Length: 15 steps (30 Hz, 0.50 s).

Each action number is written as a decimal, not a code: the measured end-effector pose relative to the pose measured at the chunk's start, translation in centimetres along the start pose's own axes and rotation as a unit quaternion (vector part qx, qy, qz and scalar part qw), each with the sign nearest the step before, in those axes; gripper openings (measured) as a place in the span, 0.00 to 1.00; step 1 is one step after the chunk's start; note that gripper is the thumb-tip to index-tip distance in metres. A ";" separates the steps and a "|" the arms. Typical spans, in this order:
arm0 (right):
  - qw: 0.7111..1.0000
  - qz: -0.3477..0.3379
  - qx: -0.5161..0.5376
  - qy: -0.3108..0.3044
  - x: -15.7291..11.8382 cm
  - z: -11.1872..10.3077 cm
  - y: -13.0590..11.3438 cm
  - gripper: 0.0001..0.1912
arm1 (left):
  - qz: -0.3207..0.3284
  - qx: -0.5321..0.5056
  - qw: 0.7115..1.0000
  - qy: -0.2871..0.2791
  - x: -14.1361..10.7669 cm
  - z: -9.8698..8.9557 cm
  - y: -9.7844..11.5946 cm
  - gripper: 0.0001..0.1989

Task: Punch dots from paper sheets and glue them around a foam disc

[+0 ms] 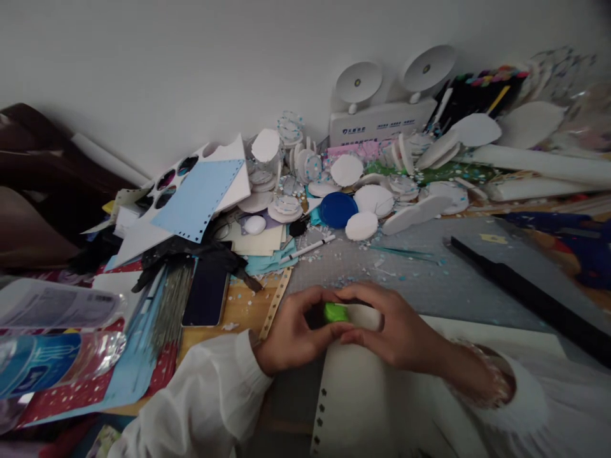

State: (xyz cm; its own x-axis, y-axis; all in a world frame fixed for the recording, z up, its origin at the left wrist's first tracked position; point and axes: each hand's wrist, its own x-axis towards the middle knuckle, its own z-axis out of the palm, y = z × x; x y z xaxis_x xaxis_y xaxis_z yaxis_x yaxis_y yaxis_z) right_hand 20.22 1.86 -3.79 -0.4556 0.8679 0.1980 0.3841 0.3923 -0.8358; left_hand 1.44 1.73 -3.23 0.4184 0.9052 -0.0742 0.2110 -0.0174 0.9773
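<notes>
A small craft punch (337, 312) with a bright green top sits between my hands at the far edge of a white sheet of paper (356, 388). My left hand (300, 327) curls round the punch from the left. From the right, my right hand (389, 324) closes over the sheet's bent far edge, its thumb and index finger meeting the left hand's. Small flower-shaped holes run down the sheet's left margin. How the punch's jaws sit on the paper is hidden by my fingers.
A grey cutting mat (405, 270) bears paper scraps, tweezers (405, 253) and a long black tool (515, 286). Behind lie many white discs (347, 170) and a blue lid (338, 210). On the left are a phone (206, 292), a punched blue sheet (200, 194) and a bottle (62, 359).
</notes>
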 end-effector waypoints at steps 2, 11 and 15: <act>1.000 0.000 -0.009 0.005 0.0 0.1 0.1 0.17 | -0.005 -0.001 1.000 0.003 0.1 0.0 0.0 0.16; 0.996 0.014 -0.072 -0.045 0.1 -1.4 0.7 0.22 | -0.095 -0.181 0.978 -0.048 0.7 -0.8 -0.3 0.20; 0.994 0.018 -0.077 -0.070 0.2 -2.3 0.4 0.09 | -0.116 -0.196 0.972 -0.058 0.6 -1.5 -0.2 0.20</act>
State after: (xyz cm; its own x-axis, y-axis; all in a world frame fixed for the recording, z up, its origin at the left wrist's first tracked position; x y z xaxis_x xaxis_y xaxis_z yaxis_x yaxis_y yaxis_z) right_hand 22.11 2.88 -2.89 -0.5429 0.8353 0.0873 0.5149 0.4131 -0.7512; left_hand 0.29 2.90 -3.13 0.5012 0.8111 -0.3015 -0.0326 0.3658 0.9301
